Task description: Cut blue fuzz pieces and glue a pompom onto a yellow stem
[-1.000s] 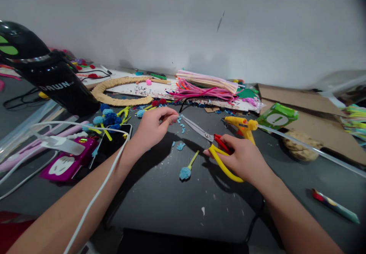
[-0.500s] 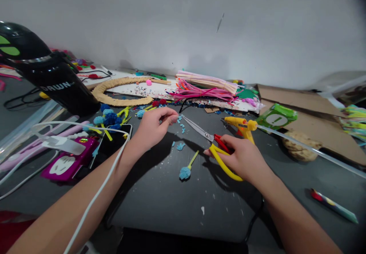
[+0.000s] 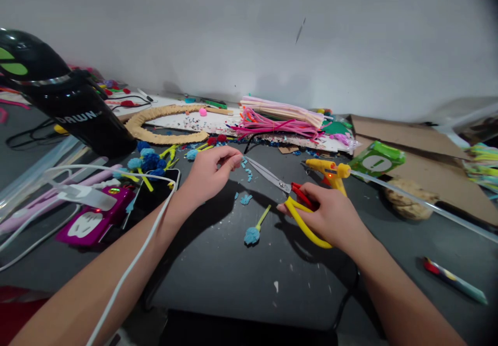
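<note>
My right hand (image 3: 330, 216) grips the red and yellow handles of a pair of scissors (image 3: 272, 177), whose blades point up-left and look nearly closed. The blade tips meet my left hand (image 3: 208, 172), which is pinched on something small at the fingertips that I cannot make out. Small blue cut scraps (image 3: 246, 199) lie on the dark table just below the blades. A blue pompom on a yellow stem (image 3: 254, 230) rests on the table between my hands.
A yellow glue gun (image 3: 329, 172) stands behind my right hand. Pink pipe cleaners (image 3: 272, 123), a tan ring (image 3: 163, 123), blue pompoms (image 3: 150, 162), a phone (image 3: 153, 193), a magenta case (image 3: 93, 221), a black helmet-like object (image 3: 58, 97), a white cable (image 3: 128, 268) and cardboard (image 3: 412, 143) crowd the dark table (image 3: 241, 278).
</note>
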`<state>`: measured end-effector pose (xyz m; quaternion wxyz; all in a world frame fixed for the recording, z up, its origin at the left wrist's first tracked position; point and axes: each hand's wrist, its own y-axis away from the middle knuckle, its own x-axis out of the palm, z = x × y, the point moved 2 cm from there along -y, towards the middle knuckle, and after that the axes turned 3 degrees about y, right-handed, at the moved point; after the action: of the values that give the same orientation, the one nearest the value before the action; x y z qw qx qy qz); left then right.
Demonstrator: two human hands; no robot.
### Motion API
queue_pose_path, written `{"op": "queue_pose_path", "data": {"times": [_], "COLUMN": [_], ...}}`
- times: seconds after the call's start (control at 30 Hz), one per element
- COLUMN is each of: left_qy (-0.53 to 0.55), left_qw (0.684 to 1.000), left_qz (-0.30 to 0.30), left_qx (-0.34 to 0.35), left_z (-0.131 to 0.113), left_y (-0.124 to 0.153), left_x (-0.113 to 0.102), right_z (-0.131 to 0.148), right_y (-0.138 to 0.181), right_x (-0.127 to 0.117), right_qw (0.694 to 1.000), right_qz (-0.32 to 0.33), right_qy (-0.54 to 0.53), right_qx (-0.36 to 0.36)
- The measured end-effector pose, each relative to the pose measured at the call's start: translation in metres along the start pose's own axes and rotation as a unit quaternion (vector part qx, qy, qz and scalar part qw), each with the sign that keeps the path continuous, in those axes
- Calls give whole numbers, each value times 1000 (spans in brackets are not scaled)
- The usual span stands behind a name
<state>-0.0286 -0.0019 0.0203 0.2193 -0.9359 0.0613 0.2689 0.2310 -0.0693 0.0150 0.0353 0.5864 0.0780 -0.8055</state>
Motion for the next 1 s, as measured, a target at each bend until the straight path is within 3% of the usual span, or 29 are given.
{"op": "queue_pose_path", "data": {"times": [1.0], "left_qy": [10], "left_qw": [1000], "left_qz": [6], "left_qx": [-4], "left_z": [1], "left_y": [0], "left_x": [0], "right_z": [0], "right_y": [1], "right_x": [2], "right_qw": [1000], "right_qz": [-4], "right_qy": [7], "right_qx": [-1]}}
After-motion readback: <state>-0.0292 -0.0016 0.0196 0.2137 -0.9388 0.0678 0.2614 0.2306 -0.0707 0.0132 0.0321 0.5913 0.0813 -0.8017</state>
